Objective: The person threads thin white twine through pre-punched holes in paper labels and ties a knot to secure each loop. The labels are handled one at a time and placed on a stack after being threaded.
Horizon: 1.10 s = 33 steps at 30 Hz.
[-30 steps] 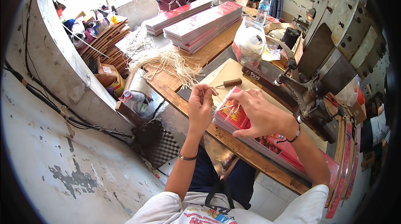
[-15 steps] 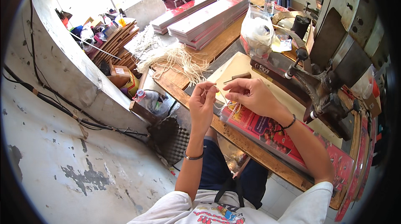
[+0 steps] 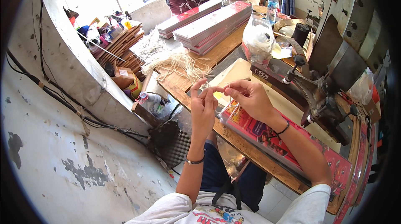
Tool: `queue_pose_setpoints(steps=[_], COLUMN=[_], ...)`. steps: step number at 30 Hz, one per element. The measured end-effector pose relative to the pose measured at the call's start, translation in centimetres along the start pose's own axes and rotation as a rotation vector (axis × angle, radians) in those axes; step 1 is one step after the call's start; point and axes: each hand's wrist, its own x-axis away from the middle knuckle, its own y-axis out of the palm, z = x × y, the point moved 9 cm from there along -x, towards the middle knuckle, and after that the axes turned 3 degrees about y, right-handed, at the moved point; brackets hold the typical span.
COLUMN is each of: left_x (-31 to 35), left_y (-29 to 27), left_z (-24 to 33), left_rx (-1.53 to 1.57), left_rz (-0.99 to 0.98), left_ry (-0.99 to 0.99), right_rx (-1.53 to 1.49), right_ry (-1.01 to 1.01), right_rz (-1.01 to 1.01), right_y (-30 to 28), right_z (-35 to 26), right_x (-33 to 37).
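Your clothing: pale T-shirt, short sleeves, red-and-blue print in front; black strap at your waist; dark navy legwear. Your left wristband: slim, dark. Your right wristband: dark, cord-like

Red printed sheets look glossy; the cord bundle is matt, fibrous; the table is rough, worn wood
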Motion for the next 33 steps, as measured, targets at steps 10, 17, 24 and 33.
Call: queue_pose_setpoints(steps=[10, 17, 24, 33], left_x=[1.7, 2.1, 2.5, 2.5], left_y=[0.7, 0.9, 0.6, 0.3], left_z=[0.8, 0.5, 1.1, 0.9], left_rx=[-0.049, 0.034, -0.031, -0.018], left_rz=[0.165, 0.192, 0.189, 0.194], left_ry=[0.018, -0.038, 0.008, 0.046], right_rx=[0.052, 0.083, 0.289, 0.121], right_ry=[-0.101, -0.147, -0.291, -0.063], right_rz=[0.072, 0.103, 0.195, 0.140], right_y=[0.4, 0.3, 0.5, 1.4], right_z=[-2.0, -2.9, -5.0, -2.5], right_x=[0.7, 0.9, 1.9, 1.6])
